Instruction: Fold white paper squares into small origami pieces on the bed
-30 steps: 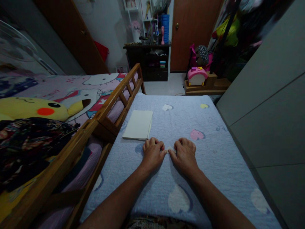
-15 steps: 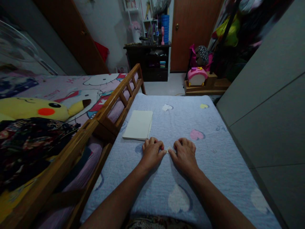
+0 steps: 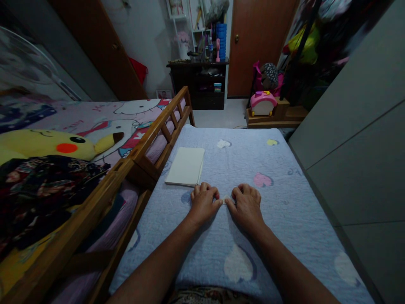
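Observation:
Between my two hands, a small pale piece of paper [image 3: 225,198] lies low on the blue quilted bedspread [image 3: 221,160], mostly covered by my fingers. My left hand [image 3: 204,202] is closed with thumb and forefinger pinching its left side. On the other side my right hand [image 3: 247,204] pinches it too, thumb pointing inward and the other fingers curled. Just beyond my left fingers rests a white pad of paper [image 3: 185,166], lying flat near the left edge of the bed.
A wooden bed rail [image 3: 158,131] runs along the left, with a yellow plush toy [image 3: 72,143] and dark patterned cloth [image 3: 47,190] behind it. Pale cabinet panels [image 3: 357,169] border the right side. A dark dresser [image 3: 198,84] and a pink toy case [image 3: 263,103] stand beyond the bed's far end.
The whole view has shifted slightly. Both hands keep nearly the same pose around the small piece of paper; the pad of paper has not moved on the bed.

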A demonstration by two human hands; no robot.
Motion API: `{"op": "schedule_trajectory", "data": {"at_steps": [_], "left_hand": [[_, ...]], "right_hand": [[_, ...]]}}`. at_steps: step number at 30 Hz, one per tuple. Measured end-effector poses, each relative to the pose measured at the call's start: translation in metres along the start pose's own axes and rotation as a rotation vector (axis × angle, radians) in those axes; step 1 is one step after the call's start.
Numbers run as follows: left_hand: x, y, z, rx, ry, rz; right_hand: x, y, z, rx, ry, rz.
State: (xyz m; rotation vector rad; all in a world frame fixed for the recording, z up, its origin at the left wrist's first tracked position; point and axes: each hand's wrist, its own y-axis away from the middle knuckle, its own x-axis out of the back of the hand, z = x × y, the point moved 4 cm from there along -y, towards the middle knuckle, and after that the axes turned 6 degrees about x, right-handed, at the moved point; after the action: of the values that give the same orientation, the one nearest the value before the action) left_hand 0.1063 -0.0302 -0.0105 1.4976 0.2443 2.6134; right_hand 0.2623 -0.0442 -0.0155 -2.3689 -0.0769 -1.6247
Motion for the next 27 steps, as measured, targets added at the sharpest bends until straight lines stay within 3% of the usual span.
{"op": "schedule_trajectory", "data": {"at_steps": [7,14,27], "left_hand": [[-0.003,0.001,-0.002,-0.007,-0.004,0.046],[-0.004,-0.002,-0.003,0.022,-0.008,0.02],[-0.002,-0.002,0.0,0.016,0.009,0.006]], "right_hand": [[-0.002,0.0,0.005,-0.002,-0.012,-0.012],[-0.002,0.0,0.018,0.005,-0.08,-0.052],[-0.003,-0.001,0.015,-0.004,-0.051,-0.01]]}}
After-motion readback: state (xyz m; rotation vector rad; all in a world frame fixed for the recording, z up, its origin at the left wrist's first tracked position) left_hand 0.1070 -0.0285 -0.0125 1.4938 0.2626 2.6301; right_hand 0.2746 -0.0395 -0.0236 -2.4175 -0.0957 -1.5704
